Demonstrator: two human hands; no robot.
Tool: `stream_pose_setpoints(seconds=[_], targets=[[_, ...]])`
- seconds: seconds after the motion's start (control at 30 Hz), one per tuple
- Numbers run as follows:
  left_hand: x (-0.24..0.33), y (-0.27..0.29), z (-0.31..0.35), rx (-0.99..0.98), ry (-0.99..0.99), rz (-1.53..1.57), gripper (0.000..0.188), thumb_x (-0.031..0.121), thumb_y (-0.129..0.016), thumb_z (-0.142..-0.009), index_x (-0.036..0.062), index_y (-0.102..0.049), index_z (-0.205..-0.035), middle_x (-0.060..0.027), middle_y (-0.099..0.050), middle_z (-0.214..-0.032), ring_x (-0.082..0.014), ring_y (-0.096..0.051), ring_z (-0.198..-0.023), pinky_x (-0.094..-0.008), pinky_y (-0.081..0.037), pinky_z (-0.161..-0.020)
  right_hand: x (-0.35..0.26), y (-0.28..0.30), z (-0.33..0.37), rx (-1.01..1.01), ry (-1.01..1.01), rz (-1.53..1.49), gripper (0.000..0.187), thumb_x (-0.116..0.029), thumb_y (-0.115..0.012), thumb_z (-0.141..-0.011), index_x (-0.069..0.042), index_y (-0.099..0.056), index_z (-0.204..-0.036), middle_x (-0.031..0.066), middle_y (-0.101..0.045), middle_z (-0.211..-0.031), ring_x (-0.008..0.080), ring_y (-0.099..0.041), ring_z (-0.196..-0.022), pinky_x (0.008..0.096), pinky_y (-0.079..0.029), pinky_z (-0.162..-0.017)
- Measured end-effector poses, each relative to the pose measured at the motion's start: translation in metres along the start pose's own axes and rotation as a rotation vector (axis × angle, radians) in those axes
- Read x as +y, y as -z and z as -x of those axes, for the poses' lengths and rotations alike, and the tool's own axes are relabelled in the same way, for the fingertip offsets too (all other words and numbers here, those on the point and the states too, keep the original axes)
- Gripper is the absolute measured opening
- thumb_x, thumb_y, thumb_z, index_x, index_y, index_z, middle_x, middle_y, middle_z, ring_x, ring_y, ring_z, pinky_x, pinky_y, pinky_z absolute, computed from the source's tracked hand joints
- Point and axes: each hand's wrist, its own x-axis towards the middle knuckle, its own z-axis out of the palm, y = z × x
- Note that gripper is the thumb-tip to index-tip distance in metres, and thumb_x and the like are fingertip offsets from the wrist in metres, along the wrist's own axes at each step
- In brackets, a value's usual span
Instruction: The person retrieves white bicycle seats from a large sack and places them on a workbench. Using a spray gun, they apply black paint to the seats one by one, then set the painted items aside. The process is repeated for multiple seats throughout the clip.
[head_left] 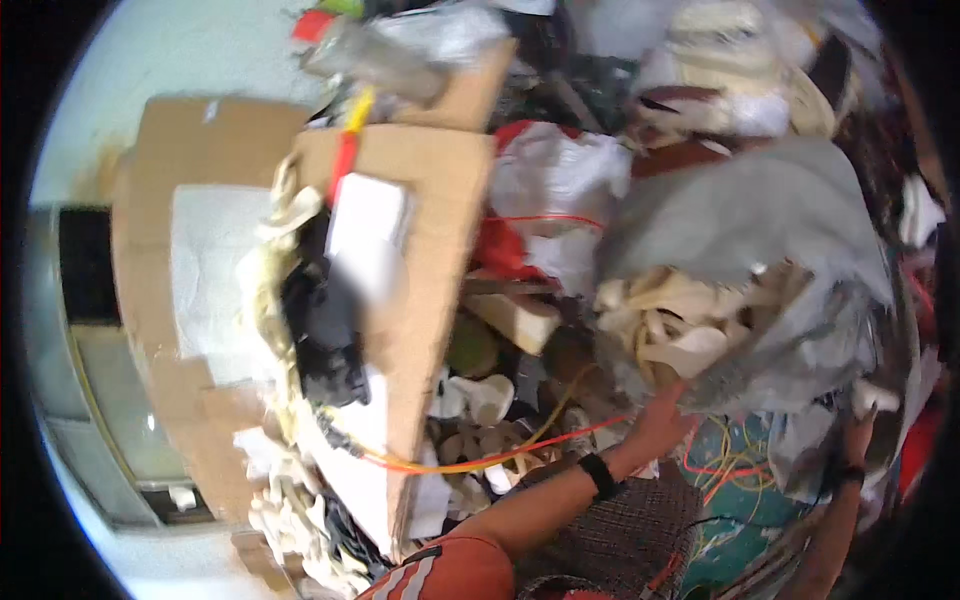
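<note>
Grey sack [750, 215] just fwd of L grip [657, 425].

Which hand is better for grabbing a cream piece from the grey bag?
Probably the left hand: it is beside the cream pieces at the opening of the grey bag. The right hand is farther from them, near the bag's side.

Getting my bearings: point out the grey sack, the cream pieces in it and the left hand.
Grey sack [750, 215]: head view, its upper side.
Cream pieces [690, 345]: head view, the pile's middle.
Left hand [660, 418]: head view, its middle.
</note>
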Motion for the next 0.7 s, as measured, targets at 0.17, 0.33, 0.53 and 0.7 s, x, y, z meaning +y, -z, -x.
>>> stream_pose_setpoints(seconds=[0.17,0.33,0.53,0.7], targets=[[-0.007,0.11,0.132,0.011,0.05,0.066,0.042,0.016,-0.061,-0.083,0.0029,-0.049,-0.121,-0.0136,-0.06,-0.098,-0.0172,-0.058,-0.089,-0.0328,-0.048,-0.078,-0.17,-0.005,0.047,-0.455,0.174,-0.143,0.024,-0.005,-0.052,-0.08,0.004,-0.053,-0.102,0.0184,-0.056,-0.081,0.0276,-0.053,-0.07,0.039,-0.044,-0.067],[0.006,0.209,0.243,0.187,0.018,0.213,0.037,0.014,-0.058,-0.087,0.002,-0.049,-0.121,-0.0081,-0.061,-0.101,-0.0134,-0.057,-0.087,-0.0286,-0.049,-0.075,-0.531,0.081,0.157,-0.506,0.567,-0.503,0.022,-0.008,-0.057,-0.082,0.0,-0.055,-0.103,0.0111,-0.058,-0.084,0.0221,-0.057,-0.074,0.0299,-0.046,-0.07],[-0.05,0.296,0.367,0.505,0.034,0.588,0.029,0.017,-0.059,-0.086,0.0022,-0.056,-0.111,-0.0081,-0.063,-0.091,-0.0139,-0.06,-0.078,-0.0283,-0.049,-0.069,-0.808,0.11,0.347,-0.984,1.163,-0.481,0.029,-0.012,-0.063,-0.081,-0.001,-0.056,-0.107,0.0143,-0.061,-0.091,0.0234,-0.061,-0.082,0.0298,-0.048,-0.074],[-0.143,0.375,0.46,1.001,0.035,0.588,0.028,0.013,-0.058,-0.085,-0.001,-0.057,-0.109,-0.0072,-0.065,-0.088,-0.0126,-0.06,-0.075,-0.0251,-0.048,-0.067,-0.893,0.017,0.48,-0.749,1.627,-0.346,0.043,-0.018,-0.069,-0.072,-0.003,-0.054,-0.109,0.0209,-0.05,-0.119,0.0359,-0.047,-0.112,0.0422,-0.04,-0.092]])
